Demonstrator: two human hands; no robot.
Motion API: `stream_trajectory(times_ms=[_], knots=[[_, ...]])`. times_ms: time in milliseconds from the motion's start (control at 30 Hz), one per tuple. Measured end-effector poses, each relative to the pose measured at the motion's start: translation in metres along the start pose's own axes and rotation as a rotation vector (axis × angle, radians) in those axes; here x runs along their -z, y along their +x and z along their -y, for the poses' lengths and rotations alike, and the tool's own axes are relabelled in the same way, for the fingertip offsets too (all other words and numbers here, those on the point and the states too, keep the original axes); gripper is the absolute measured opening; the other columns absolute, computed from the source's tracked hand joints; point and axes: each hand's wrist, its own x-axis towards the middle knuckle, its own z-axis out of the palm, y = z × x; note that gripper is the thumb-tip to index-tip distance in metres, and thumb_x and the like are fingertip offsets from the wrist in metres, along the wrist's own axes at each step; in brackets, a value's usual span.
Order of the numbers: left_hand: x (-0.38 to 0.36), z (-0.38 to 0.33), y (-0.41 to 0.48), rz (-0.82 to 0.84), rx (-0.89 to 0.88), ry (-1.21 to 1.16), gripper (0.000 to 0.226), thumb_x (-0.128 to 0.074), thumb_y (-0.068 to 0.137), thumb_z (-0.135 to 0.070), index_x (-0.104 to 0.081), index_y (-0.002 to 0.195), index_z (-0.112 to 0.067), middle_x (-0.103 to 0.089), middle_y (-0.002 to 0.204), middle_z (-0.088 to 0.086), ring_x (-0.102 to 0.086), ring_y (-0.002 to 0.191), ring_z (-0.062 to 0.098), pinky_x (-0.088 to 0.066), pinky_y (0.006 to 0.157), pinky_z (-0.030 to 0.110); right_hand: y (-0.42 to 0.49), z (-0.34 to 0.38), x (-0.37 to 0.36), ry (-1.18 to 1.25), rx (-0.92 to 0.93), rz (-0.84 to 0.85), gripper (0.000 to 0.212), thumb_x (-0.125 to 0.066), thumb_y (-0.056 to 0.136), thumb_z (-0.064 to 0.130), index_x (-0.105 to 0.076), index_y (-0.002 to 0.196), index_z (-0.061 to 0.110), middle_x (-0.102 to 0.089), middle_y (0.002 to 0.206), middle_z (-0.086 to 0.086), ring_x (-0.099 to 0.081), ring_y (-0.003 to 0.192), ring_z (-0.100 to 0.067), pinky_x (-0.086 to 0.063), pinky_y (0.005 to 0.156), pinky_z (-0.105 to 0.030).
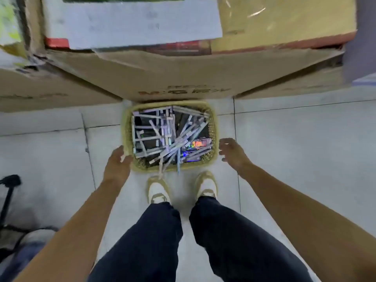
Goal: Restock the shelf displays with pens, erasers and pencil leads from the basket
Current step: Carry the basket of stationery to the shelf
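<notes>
Left hand at the basket rim, grip unclear, right hand slack-fingered beside it — lopsided lifting could spill the overhanging pens.

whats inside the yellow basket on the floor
The yellow woven basket holds a loose jumble of long thin white packs, some poking over its near rim, and a shiny holographic pack at the right. Whatever lies beneath the pile is covered.
</notes>
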Motion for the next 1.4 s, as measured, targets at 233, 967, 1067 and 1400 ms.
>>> stream_trajectory(times_ms=[233, 967, 1067, 1400], knots=[[-0.036, 0.012, 0.079, -0.059, 0.151, -0.358, 0.023, -0.055, 0.095, -0.017, -0.055, 0.118, -0.016, -0.059, 0.12, 0.01, -0.059, 0.077, 0.012, -0.048, 0.056, 0.016, 0.087, -0.018, -0.03, 0.101, 0.033, -0.148, 0.046, -0.049, 0.099, 0.029, -0.04, 0.142, 0.016, -0.053, 0.126, 0.001, -0.049, 0.115, -0.02, -0.039, 0.094, -0.028], [0.062, -0.189, -0.295, -0.186, -0.504, 0.194, 0.024, -0.057, 0.096, -0.028, -0.047, 0.084, -0.01, -0.048, 0.067, 0.003, -0.043, 0.059, 0.017, -0.034, 0.049, 0.015, -0.325, 0.052, 0.173, 0.245, 0.226, -0.547, 0.031, -0.056, 0.095, 0.029, -0.036, 0.074, 0.018, -0.039, 0.063, 0.004, -0.034, 0.058, -0.012, -0.032, 0.056, -0.033], [0.07, -0.237, -0.352, -0.097, -0.581, 0.271, 0.023, -0.056, 0.097, -0.03, -0.052, 0.089, -0.008, -0.054, 0.074, 0.006, -0.05, 0.069, 0.023, -0.036, 0.059, 0.032, -0.394, 0.061, 0.216, 0.268, 0.258, -0.602, 0.026, -0.056, 0.095, 0.029, -0.04, 0.078, 0.017, -0.044, 0.063, 0.005, -0.038, 0.057, -0.012, -0.034, 0.054, -0.029], [0.026, -0.351, -0.537, 0.167, -0.969, 0.35, 0.018, -0.054, 0.096, -0.036, -0.057, 0.084, -0.023, -0.055, 0.072, -0.002, -0.05, 0.065, 0.013, -0.038, 0.064, 0.034, -0.547, 0.02, 0.333, 0.478, 0.325, -0.925, 0.03, -0.059, 0.094, 0.027, -0.04, 0.071, 0.024, -0.044, 0.061, 0.005, -0.042, 0.049, 0.006, -0.035, 0.048, -0.01]])
